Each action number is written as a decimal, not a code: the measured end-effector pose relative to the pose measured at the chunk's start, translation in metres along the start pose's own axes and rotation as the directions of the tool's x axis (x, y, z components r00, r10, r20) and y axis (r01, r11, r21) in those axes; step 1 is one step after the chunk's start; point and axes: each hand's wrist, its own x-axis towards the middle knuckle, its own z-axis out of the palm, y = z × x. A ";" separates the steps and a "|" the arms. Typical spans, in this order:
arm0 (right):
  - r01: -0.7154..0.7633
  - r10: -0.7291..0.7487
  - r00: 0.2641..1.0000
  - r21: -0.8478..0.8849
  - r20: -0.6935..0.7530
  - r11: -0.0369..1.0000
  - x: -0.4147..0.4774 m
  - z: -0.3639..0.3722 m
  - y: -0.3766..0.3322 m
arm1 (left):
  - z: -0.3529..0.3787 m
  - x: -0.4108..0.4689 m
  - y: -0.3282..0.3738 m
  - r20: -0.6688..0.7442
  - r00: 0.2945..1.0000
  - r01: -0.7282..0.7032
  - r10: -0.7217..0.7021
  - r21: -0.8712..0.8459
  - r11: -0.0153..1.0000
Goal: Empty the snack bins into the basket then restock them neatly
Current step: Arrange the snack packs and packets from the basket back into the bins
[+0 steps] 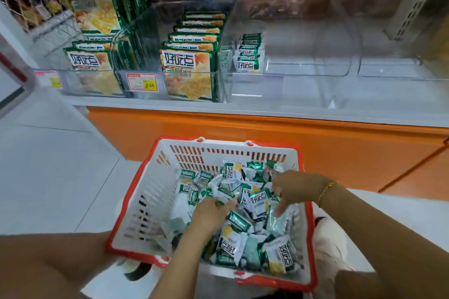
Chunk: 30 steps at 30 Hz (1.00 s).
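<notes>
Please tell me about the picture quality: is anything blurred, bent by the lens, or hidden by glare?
Head view: the lens bows the shelf edge slightly; the right hand is smeared by motion, while the snack packets beneath are readable; the clear bins carry soft reflections, no harsh glare; light is even.

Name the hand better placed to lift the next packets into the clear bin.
Left, probably: the left hand is curled on small green-and-white foil packets in the red-rimmed basket; the right hand hangs open.
</notes>
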 end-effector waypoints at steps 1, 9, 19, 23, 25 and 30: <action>0.007 -0.007 1.000 -0.009 0.020 1.000 0.001 0.006 -0.001 | 0.005 -0.003 0.001 0.026 0.999 0.026 -0.027 0.039 0.999; 0.049 -0.045 0.998 -0.116 0.038 0.992 0.013 0.006 -0.011 | 0.019 -0.015 0.011 -0.025 0.999 0.048 -0.048 -0.022 0.999; 0.174 -0.065 0.960 0.398 -0.274 0.901 -0.018 -0.059 0.019 | -0.037 -0.020 0.031 0.128 0.988 0.151 -0.085 -0.705 0.693; 0.439 -0.021 0.837 0.648 -0.547 0.623 -0.021 -0.072 0.001 | -0.050 -0.021 0.038 0.056 0.996 0.013 0.074 -0.873 0.487; 0.548 -0.005 0.764 0.645 -0.645 0.532 -0.021 -0.074 -0.012 | -0.053 -0.023 0.043 -0.106 0.983 -0.168 0.147 -0.832 0.528; 0.669 -0.013 0.716 0.681 -0.698 0.297 -0.020 -0.080 -0.028 | -0.065 -0.027 0.052 -0.360 0.904 -0.422 0.231 -0.663 0.619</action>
